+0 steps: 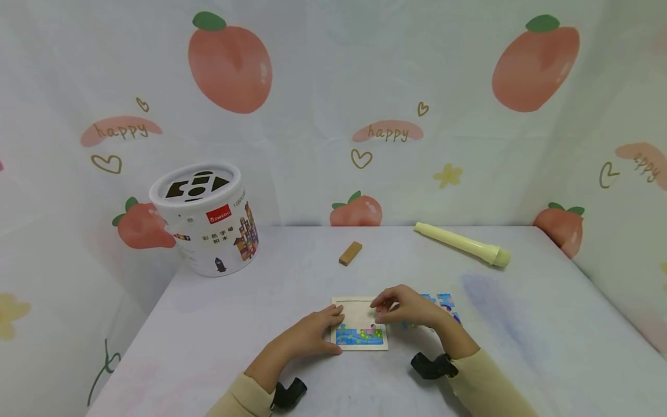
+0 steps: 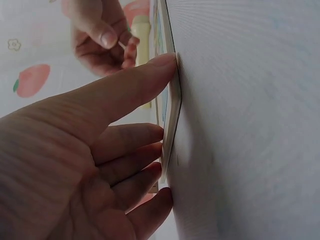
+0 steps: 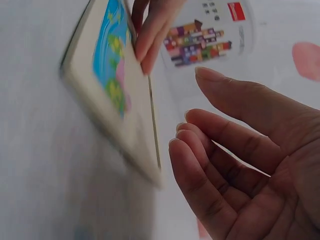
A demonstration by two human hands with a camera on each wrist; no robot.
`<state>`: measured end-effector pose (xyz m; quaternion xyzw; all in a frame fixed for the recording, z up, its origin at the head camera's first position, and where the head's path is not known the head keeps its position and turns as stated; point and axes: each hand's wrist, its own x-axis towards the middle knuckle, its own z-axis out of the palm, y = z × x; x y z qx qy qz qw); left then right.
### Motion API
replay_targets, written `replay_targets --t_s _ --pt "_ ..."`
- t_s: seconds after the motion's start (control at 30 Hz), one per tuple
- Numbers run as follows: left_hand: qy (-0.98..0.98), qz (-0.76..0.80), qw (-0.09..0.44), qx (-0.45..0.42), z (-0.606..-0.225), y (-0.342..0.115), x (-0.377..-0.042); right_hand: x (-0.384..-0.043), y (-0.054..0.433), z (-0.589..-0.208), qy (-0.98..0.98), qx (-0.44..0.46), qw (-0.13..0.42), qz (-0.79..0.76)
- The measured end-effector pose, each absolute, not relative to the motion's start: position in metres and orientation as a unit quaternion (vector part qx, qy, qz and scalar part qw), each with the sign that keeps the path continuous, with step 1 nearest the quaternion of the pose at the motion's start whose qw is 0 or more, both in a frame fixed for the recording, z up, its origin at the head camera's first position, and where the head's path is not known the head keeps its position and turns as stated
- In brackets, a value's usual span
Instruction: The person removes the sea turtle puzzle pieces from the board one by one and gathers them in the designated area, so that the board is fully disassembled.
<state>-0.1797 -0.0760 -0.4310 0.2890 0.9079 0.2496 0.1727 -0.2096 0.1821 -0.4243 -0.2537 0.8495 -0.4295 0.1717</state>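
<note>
A jigsaw puzzle board (image 1: pixel 359 300) with a pale wooden frame lies flat on the table. Blue, green and pink pieces (image 1: pixel 351 337) fill its near rows, while bare wood shows in the far part. My left hand (image 1: pixel 314 332) rests along the board's left side; in the left wrist view its thumb and fingertips touch the frame edge (image 2: pixel 172 107). Above the board's right edge hovers my right hand (image 1: pixel 409 307), fingers loosely bent. The right wrist view shows nothing between its thumb and fingers. Partly hidden behind that hand, loose puzzle pieces (image 1: pixel 445 300) lie to the right.
A brown wooden block (image 1: pixel 351 253) lies beyond the board. Farther right is a pale yellow stick (image 1: pixel 458 241) with a rounded end. At the back left stands a white bucket (image 1: pixel 213 226) with shaped holes in its lid. A printed cloth (image 1: pixel 312 87) hangs behind the table.
</note>
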Motion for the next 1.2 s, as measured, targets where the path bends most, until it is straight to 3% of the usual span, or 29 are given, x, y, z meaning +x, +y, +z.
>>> replay_targets --t_s 0.3,0.63,1.2 --pt "0.905 0.253 0.181 0.292 -0.431 -0.077 -0.18 -0.215 0.147 -0.426 0.837 -0.284 0.205 -0.421" --pt "0.896 0.279 0.18 0.296 -0.431 -0.08 -0.183 -0.214 0.12 -0.428 0.833 -0.242 0.266 -0.421" --pt "0.896 0.281 0.178 0.294 -0.434 -0.082 -0.184 -0.203 0.113 -0.438 0.845 -0.247 0.203 -0.428"
